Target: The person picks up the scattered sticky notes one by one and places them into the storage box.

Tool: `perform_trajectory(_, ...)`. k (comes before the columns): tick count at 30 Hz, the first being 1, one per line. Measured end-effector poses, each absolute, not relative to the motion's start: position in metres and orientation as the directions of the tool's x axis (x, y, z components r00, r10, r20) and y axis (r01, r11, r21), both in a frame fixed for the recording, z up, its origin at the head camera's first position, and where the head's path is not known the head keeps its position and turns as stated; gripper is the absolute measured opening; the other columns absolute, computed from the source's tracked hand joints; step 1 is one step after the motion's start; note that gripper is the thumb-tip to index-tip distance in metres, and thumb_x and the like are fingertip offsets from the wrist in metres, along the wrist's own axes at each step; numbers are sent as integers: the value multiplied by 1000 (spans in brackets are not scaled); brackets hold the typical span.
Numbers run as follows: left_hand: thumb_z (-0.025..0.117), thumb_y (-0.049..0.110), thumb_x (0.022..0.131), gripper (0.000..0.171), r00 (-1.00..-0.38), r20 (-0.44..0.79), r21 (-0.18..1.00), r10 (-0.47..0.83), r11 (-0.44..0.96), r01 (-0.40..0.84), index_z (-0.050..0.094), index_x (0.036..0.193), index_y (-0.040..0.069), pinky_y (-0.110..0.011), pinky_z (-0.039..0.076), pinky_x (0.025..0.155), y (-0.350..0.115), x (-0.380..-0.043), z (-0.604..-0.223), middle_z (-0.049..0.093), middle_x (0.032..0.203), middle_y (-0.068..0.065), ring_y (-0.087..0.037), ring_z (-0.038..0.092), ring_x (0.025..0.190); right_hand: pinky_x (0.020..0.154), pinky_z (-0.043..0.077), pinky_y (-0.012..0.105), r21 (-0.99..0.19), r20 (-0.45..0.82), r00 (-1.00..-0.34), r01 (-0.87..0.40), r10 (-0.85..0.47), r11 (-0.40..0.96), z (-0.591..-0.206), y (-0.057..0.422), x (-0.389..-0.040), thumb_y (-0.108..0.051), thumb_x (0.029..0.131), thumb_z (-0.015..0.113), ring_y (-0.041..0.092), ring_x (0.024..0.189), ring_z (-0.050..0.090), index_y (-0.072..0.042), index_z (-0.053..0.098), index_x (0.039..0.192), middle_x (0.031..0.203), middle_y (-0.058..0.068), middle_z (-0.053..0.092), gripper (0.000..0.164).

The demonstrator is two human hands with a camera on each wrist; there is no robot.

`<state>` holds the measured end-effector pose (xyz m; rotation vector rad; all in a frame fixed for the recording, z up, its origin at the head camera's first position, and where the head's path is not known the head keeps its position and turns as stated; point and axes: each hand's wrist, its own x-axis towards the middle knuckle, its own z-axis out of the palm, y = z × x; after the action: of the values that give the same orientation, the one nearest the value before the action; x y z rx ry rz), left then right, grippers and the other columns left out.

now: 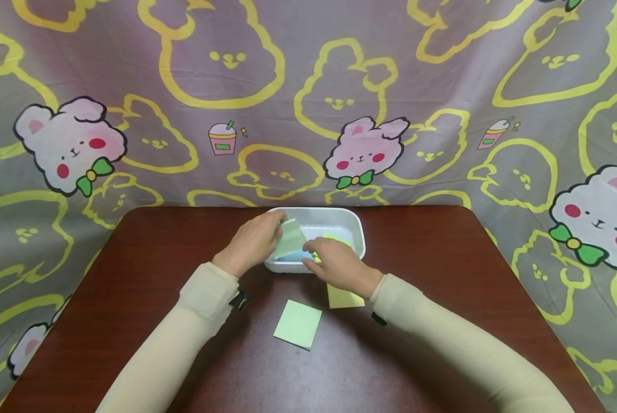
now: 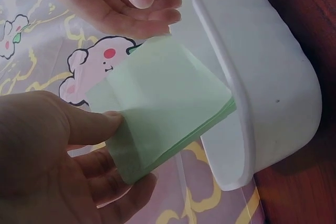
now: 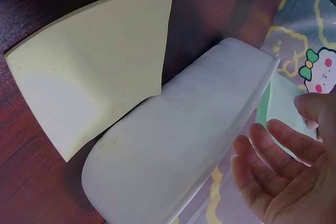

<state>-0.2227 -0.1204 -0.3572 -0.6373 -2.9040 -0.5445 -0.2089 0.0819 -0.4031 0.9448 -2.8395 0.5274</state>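
Observation:
Over the white tray [image 1: 360, 232], my left hand [image 1: 251, 241] pinches a pale green sticky note pad [image 2: 173, 98] between thumb and fingers. The pad is tilted, its far corner overlapping the tray's rim in the left wrist view. My right hand [image 1: 341, 267] hovers at the tray's near right side, fingers loosely bent, fingertips right by the pad's edge. Nothing shows in its grasp in the right wrist view. Inside the tray lie a blue sheet [image 1: 300, 256] and bright yellow notes [image 1: 339, 238], partly hidden by the right hand.
A yellow sticky note pad [image 3: 100, 66] lies on the table against the tray's near side, below my right hand. Another light green pad [image 1: 298, 324] rests nearer to me on the brown table [image 1: 416, 258]. A patterned curtain [image 1: 267, 69] hangs behind.

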Motion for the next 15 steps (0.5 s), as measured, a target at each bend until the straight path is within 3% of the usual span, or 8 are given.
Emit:
perform_trajectory(8,58,9,94,15,-904,178,302,390,852,427,58,109,11,-38,48,67,-117,-227,-365,66,97,-5,-20,58,80,86,53,36,-276,225,-800,-600,-557,750,-404,84,-211,-28,93,62,19,97,67,-8,66,111,104,4,71,28)
perform_trajectory(15,58,6,93,14,-892,176,307,417,837,452,58,106,9,-39,49,72,-114,-232,-371,66,95,-8,-22,58,82,85,53,37,-276,238,-796,-605,-557,747,-405,86,-212,-27,92,62,19,96,67,-8,66,110,101,5,72,27)
